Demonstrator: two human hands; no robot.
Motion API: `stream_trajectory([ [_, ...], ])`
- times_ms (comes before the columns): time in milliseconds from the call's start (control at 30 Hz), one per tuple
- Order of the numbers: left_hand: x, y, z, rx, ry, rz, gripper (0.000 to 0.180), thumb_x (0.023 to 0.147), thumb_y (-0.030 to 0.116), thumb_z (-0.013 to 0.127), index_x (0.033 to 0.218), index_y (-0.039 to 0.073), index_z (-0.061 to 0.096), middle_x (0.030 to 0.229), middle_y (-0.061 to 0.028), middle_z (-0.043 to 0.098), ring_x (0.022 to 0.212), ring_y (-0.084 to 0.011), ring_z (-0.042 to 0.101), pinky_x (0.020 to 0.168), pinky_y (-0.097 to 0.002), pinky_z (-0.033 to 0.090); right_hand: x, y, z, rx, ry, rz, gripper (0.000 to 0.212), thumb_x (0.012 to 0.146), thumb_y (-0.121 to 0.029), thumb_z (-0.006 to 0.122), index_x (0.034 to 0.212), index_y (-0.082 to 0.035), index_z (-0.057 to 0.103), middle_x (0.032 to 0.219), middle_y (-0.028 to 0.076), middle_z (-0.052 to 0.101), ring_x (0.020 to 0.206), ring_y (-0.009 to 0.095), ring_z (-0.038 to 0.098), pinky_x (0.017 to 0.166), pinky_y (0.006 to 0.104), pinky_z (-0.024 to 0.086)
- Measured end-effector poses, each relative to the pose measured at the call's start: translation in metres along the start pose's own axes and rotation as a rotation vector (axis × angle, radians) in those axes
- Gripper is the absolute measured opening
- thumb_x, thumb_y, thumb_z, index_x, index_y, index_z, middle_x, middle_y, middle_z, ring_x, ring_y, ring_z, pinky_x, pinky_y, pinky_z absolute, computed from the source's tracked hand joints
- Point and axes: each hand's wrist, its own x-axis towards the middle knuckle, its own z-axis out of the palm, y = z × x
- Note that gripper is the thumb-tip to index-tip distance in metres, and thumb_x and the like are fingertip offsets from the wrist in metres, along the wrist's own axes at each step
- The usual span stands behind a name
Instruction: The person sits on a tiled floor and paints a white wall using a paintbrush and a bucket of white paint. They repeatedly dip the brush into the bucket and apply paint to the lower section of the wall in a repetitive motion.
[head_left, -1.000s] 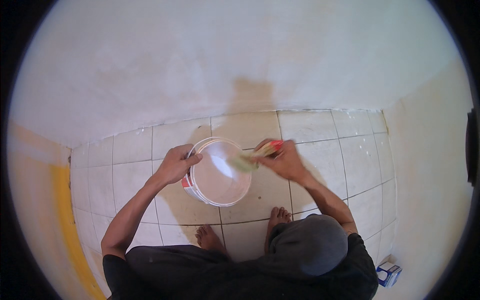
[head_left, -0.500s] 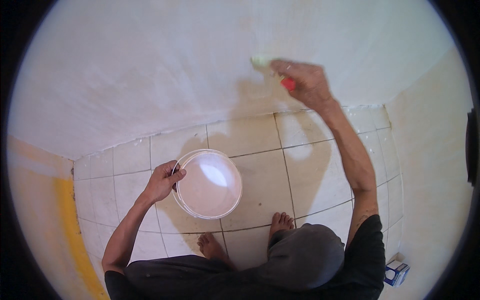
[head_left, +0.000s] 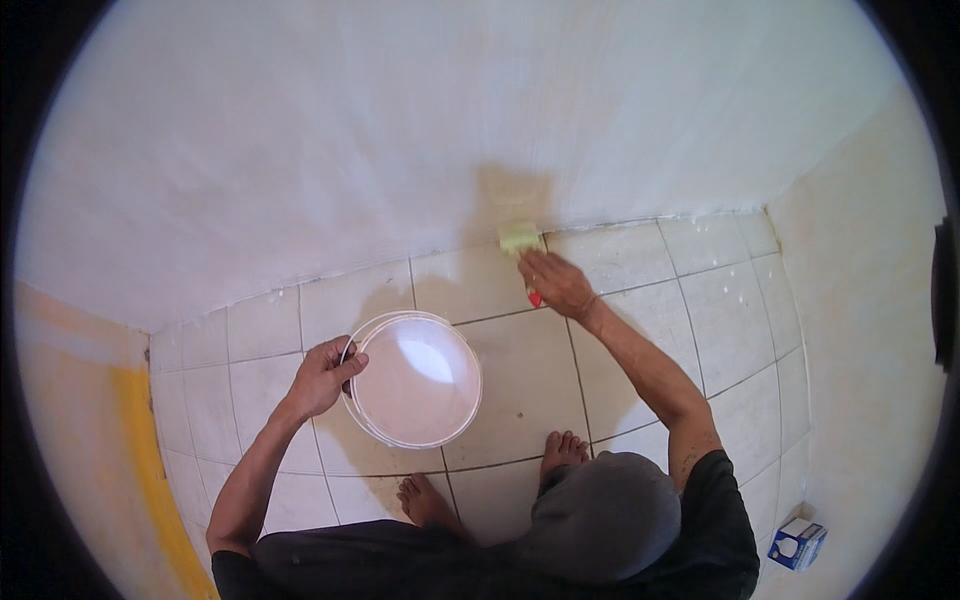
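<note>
My right hand (head_left: 558, 283) is closed around a paintbrush (head_left: 520, 238) with a red-ended handle. The brush's pale yellow-green bristles are near the foot of the whitish wall (head_left: 330, 130), where it meets the tiles; whether they touch it I cannot tell. My left hand (head_left: 325, 375) grips the left rim of a round white bucket (head_left: 418, 380), thumb on the edge. Smooth, pale pinkish-white paint lies inside, with a bright light reflected on it. The bucket's thin wire handle curves along its rim on the left.
Cream floor tiles (head_left: 520, 360) with dark joints stretch around my bare feet (head_left: 427, 500). A small blue and white box (head_left: 797, 545) stands at the lower right beside the right wall (head_left: 860, 300). The left wall (head_left: 70, 400) carries a yellow strip. A dark object (head_left: 943, 295) hangs at the far right edge.
My right hand has brought the paintbrush down from higher on the wall to its base, nearer to me. The left hand and bucket have shifted down only slightly.
</note>
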Motion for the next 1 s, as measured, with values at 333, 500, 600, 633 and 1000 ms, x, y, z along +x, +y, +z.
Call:
stream_trajectory([
  [333,-0.001,0.007,-0.002,0.007,-0.015,0.015,0.029,0.096,0.021,0.063,0.075,0.007,0.05,0.063,0.0027,0.048,0.056,-0.007,0.049,0.052,-0.0261,0.045,0.117,0.046,-0.121,0.155,0.08,0.143,0.04,0.076,-0.006,0.072,0.115,-0.011,0.067,0.109,0.009,0.071,0.094,0.027,0.07,0.078,0.0357,0.059],
  [500,0.002,0.008,-0.002,0.051,-0.013,0.031,0.029,0.096,0.021,0.063,0.075,0.006,0.05,0.063,0.0028,0.047,0.056,-0.007,0.049,0.052,-0.0263,0.045,0.177,0.021,-0.235,-0.135,0.515,-0.095,0.045,0.07,-0.002,0.073,0.115,-0.007,0.069,0.115,0.012,0.07,0.101,0.027,0.07,0.08,0.0329,0.058],
  [600,0.001,0.004,-0.003,0.004,-0.024,0.025,0.028,0.096,0.021,0.063,0.075,0.006,0.05,0.064,0.0026,0.048,0.056,-0.0071,0.049,0.052,-0.0265,0.045,0.178,0.026,-0.204,-0.199,0.584,-0.162,0.038,0.075,-0.005,0.07,0.113,-0.006,0.07,0.115,0.014,0.069,0.102,0.027,0.069,0.08,0.0333,0.059],
  [633,0.001,0.002,-0.003,-0.016,-0.026,0.025,0.028,0.096,0.021,0.063,0.075,0.006,0.05,0.064,0.0025,0.048,0.056,-0.0072,0.049,0.052,-0.0265,0.045,0.165,0.022,-0.179,-0.23,0.549,-0.14,0.033,0.08,-0.004,0.067,0.112,-0.005,0.069,0.116,0.015,0.069,0.103,0.027,0.069,0.079,0.0344,0.059],
  [1000,0.001,0.007,-0.007,0.047,-0.031,0.006,0.027,0.096,0.021,0.062,0.076,0.006,0.051,0.063,0.0012,0.051,0.055,-0.0081,0.051,0.053,-0.0267,0.044,0.031,-0.006,0.023,0.111,-0.169,0.005,0.032,0.084,-0.017,0.061,0.114,-0.008,0.06,0.11,0.008,0.065,0.102,0.024,0.065,0.074,0.0379,0.054],
])
